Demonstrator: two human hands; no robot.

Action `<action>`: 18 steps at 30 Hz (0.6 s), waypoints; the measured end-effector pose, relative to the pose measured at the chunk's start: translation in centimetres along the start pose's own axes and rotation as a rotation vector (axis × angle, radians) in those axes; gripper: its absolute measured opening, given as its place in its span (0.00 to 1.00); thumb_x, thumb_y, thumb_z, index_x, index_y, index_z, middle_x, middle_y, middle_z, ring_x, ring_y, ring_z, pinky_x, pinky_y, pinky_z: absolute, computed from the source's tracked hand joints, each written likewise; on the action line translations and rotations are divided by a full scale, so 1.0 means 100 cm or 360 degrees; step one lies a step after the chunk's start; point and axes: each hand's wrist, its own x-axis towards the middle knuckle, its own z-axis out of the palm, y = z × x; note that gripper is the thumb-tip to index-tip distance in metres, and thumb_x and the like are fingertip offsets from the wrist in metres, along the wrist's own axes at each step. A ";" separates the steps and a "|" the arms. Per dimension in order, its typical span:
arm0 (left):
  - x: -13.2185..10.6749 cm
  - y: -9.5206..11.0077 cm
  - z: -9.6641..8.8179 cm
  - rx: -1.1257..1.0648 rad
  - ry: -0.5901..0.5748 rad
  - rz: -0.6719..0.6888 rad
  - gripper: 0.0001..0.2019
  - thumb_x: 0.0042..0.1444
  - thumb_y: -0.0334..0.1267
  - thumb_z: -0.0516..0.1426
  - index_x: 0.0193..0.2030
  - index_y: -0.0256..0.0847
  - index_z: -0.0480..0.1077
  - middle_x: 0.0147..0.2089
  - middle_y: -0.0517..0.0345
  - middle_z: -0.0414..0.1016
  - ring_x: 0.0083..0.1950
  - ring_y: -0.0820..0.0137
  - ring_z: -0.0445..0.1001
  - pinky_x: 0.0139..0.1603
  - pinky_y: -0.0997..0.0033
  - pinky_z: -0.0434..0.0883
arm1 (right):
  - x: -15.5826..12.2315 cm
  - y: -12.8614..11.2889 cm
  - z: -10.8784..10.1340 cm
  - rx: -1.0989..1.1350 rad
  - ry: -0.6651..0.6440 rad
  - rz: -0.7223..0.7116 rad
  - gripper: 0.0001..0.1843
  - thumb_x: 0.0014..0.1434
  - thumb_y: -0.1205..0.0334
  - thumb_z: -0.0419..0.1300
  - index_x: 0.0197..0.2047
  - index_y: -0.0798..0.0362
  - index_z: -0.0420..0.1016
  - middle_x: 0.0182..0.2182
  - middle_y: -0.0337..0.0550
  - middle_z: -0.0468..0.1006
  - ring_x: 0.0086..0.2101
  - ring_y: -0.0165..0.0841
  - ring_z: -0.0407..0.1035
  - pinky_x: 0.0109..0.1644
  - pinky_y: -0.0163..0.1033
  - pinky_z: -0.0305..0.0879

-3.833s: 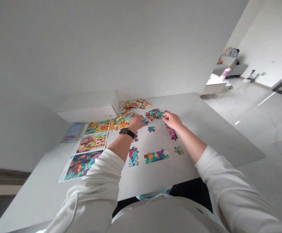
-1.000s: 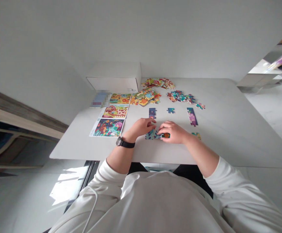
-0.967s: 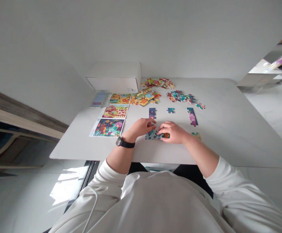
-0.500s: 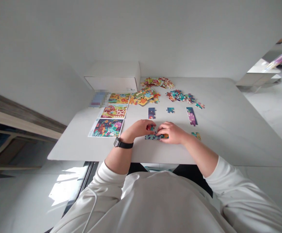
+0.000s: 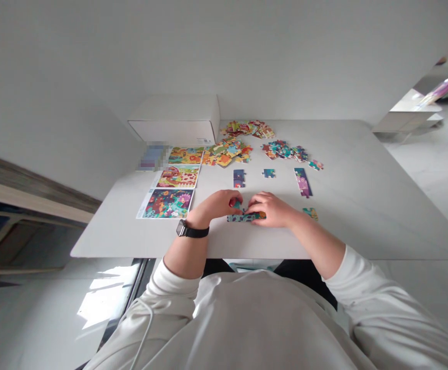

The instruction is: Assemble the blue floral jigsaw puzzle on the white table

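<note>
On white table (image 5: 343, 221), half-curled left hand (image 5: 221, 203) and right hand (image 5: 272, 209) are gripping flat teal jigsaw strip (image 5: 239, 218); likely light, stiff; edges suiting.

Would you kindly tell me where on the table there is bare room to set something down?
The widest bare patch of table runs right of the purple strip and teal-yellow piece. Another lies between the sheet and the table's front-left corner. It is crowded from the box to the teal pile, and around the left hand and right hand.
</note>
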 end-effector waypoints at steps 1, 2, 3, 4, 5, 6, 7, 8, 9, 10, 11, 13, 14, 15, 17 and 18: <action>0.000 -0.001 0.000 0.0000 -0.0001 -0.0003 0.15 0.52 0.43 0.69 0.47 0.44 0.82 0.35 0.59 0.77 0.34 0.66 0.73 0.37 0.69 0.65 | 0.000 0.001 -0.001 -0.0007 0.0003 0.0013 0.15 0.60 0.60 0.77 0.51 0.45 0.89 0.46 0.47 0.84 0.49 0.44 0.76 0.59 0.52 0.71; 0.000 -0.002 0.000 0.0001 -0.0001 -0.0004 0.15 0.52 0.43 0.69 0.46 0.44 0.82 0.35 0.59 0.77 0.33 0.66 0.72 0.36 0.69 0.65 | -0.001 0.003 -0.003 -0.0010 0.0006 0.0036 0.15 0.60 0.60 0.76 0.52 0.45 0.89 0.46 0.47 0.84 0.48 0.44 0.76 0.59 0.51 0.71; 0.000 -0.003 0.001 0.0001 -0.0003 -0.0003 0.15 0.52 0.44 0.69 0.46 0.44 0.82 0.34 0.59 0.76 0.33 0.66 0.72 0.36 0.69 0.65 | -0.002 0.005 -0.005 -0.0008 0.0011 0.0065 0.15 0.61 0.60 0.76 0.52 0.46 0.88 0.46 0.47 0.84 0.48 0.43 0.77 0.57 0.50 0.71; 0.000 -0.004 0.001 -0.0002 -0.0002 0.0000 0.15 0.52 0.44 0.69 0.46 0.44 0.81 0.34 0.60 0.76 0.33 0.67 0.72 0.35 0.69 0.64 | -0.004 0.008 -0.008 -0.0003 0.0020 0.0098 0.15 0.62 0.60 0.75 0.52 0.46 0.88 0.46 0.47 0.84 0.47 0.43 0.77 0.56 0.49 0.72; 0.000 -0.004 0.001 -0.0007 -0.0004 0.0005 0.15 0.52 0.44 0.69 0.46 0.44 0.81 0.34 0.60 0.76 0.33 0.67 0.72 0.35 0.69 0.64 | -0.006 0.012 -0.011 0.0005 0.0034 0.0133 0.15 0.63 0.60 0.74 0.53 0.46 0.88 0.46 0.46 0.85 0.47 0.43 0.78 0.56 0.49 0.72; 0.000 -0.004 0.000 -0.0012 -0.0006 0.0008 0.15 0.52 0.44 0.69 0.46 0.44 0.81 0.34 0.60 0.76 0.33 0.67 0.72 0.36 0.69 0.64 | -0.008 0.016 -0.014 0.0013 0.0049 0.0165 0.14 0.63 0.61 0.73 0.53 0.46 0.87 0.46 0.46 0.85 0.47 0.42 0.78 0.56 0.48 0.72; -0.001 -0.004 0.000 -0.0017 -0.0008 0.0009 0.15 0.52 0.45 0.69 0.46 0.44 0.81 0.34 0.59 0.76 0.33 0.67 0.72 0.36 0.69 0.64 | -0.010 0.020 -0.016 0.0019 0.0064 0.0195 0.14 0.64 0.61 0.72 0.53 0.46 0.87 0.46 0.46 0.85 0.47 0.42 0.78 0.55 0.48 0.73; -0.001 -0.004 0.000 -0.0019 -0.0009 0.0007 0.15 0.52 0.45 0.69 0.46 0.44 0.81 0.34 0.59 0.76 0.33 0.66 0.72 0.36 0.68 0.64 | -0.013 0.023 -0.018 0.0022 0.0074 0.0223 0.14 0.64 0.61 0.72 0.53 0.46 0.87 0.46 0.46 0.85 0.47 0.42 0.79 0.55 0.47 0.73; -0.001 -0.003 0.000 -0.0017 -0.0011 0.0006 0.15 0.52 0.45 0.69 0.46 0.45 0.81 0.34 0.59 0.76 0.33 0.66 0.72 0.36 0.68 0.64 | -0.015 0.027 -0.020 0.0021 0.0079 0.0248 0.14 0.64 0.61 0.72 0.53 0.46 0.87 0.46 0.46 0.85 0.46 0.42 0.79 0.55 0.47 0.73; -0.002 -0.002 0.000 -0.0011 -0.0011 0.0003 0.15 0.52 0.45 0.69 0.46 0.45 0.81 0.34 0.59 0.76 0.33 0.66 0.72 0.36 0.68 0.64 | -0.016 0.029 -0.021 0.0021 0.0077 0.0273 0.14 0.64 0.60 0.72 0.53 0.45 0.87 0.46 0.45 0.85 0.46 0.41 0.79 0.54 0.46 0.74; -0.002 -0.001 0.000 -0.0003 -0.0006 0.0000 0.15 0.52 0.45 0.69 0.45 0.45 0.81 0.34 0.59 0.76 0.33 0.66 0.72 0.36 0.68 0.64 | -0.018 0.031 -0.021 0.0020 0.0069 0.0296 0.14 0.64 0.60 0.73 0.53 0.45 0.87 0.45 0.45 0.85 0.45 0.41 0.79 0.52 0.46 0.74; -0.002 0.001 0.001 0.0020 0.0011 -0.0004 0.14 0.52 0.44 0.69 0.45 0.45 0.81 0.34 0.59 0.76 0.33 0.66 0.72 0.36 0.68 0.64 | -0.019 0.032 -0.020 0.0026 0.0037 0.0340 0.14 0.63 0.58 0.74 0.53 0.45 0.87 0.44 0.45 0.84 0.43 0.40 0.79 0.50 0.44 0.74; -0.002 0.002 0.001 0.0034 0.0021 -0.0007 0.14 0.52 0.44 0.70 0.45 0.45 0.81 0.34 0.59 0.77 0.33 0.66 0.72 0.36 0.68 0.64 | -0.019 0.032 -0.020 0.0032 0.0013 0.0357 0.15 0.63 0.57 0.74 0.52 0.45 0.87 0.44 0.44 0.84 0.42 0.40 0.79 0.48 0.44 0.74; -0.002 0.003 0.002 0.0049 0.0029 -0.0011 0.14 0.52 0.43 0.70 0.45 0.45 0.81 0.35 0.59 0.77 0.34 0.65 0.73 0.36 0.68 0.65 | -0.019 0.031 -0.019 0.0041 -0.0012 0.0370 0.15 0.62 0.57 0.75 0.52 0.45 0.87 0.44 0.44 0.84 0.41 0.39 0.79 0.47 0.43 0.74; -0.002 0.004 0.003 0.0072 0.0033 -0.0018 0.14 0.53 0.43 0.70 0.45 0.45 0.81 0.36 0.58 0.77 0.34 0.65 0.73 0.37 0.67 0.65 | -0.018 0.029 -0.019 0.0054 -0.0058 0.0384 0.15 0.62 0.57 0.75 0.52 0.44 0.87 0.43 0.43 0.83 0.40 0.38 0.79 0.45 0.41 0.73; -0.002 0.005 0.003 0.0077 0.0032 -0.0020 0.14 0.53 0.43 0.70 0.46 0.45 0.80 0.36 0.58 0.78 0.34 0.65 0.73 0.37 0.67 0.65 | -0.018 0.028 -0.020 0.0057 -0.0074 0.0389 0.15 0.62 0.57 0.75 0.52 0.44 0.87 0.42 0.42 0.83 0.39 0.37 0.78 0.45 0.41 0.72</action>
